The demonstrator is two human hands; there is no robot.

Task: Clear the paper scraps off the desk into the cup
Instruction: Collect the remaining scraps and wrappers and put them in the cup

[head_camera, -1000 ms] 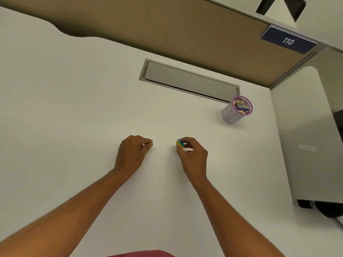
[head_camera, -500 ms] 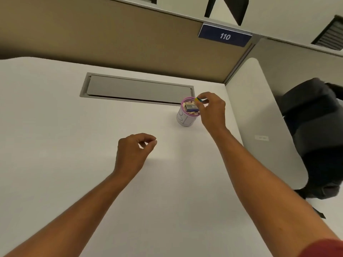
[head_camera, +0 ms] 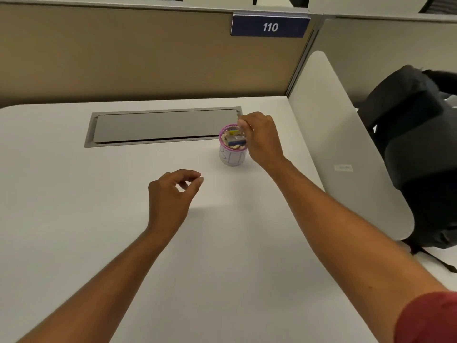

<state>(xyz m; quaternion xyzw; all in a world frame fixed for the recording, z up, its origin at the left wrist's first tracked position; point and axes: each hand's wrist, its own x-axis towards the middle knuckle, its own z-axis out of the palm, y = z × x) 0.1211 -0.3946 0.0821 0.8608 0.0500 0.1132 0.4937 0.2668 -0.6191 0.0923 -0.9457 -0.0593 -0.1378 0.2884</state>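
A small white cup [head_camera: 232,158] with a pink rim stands on the white desk [head_camera: 74,194], just in front of the right end of the grey cable hatch. It is filled with several scraps; a yellow and blue scrap [head_camera: 234,132] lies on top at the back, beside a grey one. My right hand [head_camera: 262,139] hovers at the cup's right rim, fingertips over the opening, with nothing seen between them. My left hand [head_camera: 170,196] floats above the desk's middle, fingers loosely curled and apart, holding nothing visible.
A grey cable hatch [head_camera: 163,126] is set into the desk behind the cup. A tan partition [head_camera: 138,58] with a blue "110" sign [head_camera: 270,27] rises at the back. A white side panel [head_camera: 341,134] borders the right edge, with a dark backpack [head_camera: 425,154] beyond it.
My right hand carried the yellow and blue scrap from the desk's middle to the cup and let it go; it now lies in the cup. My left hand lifted and opened slightly.
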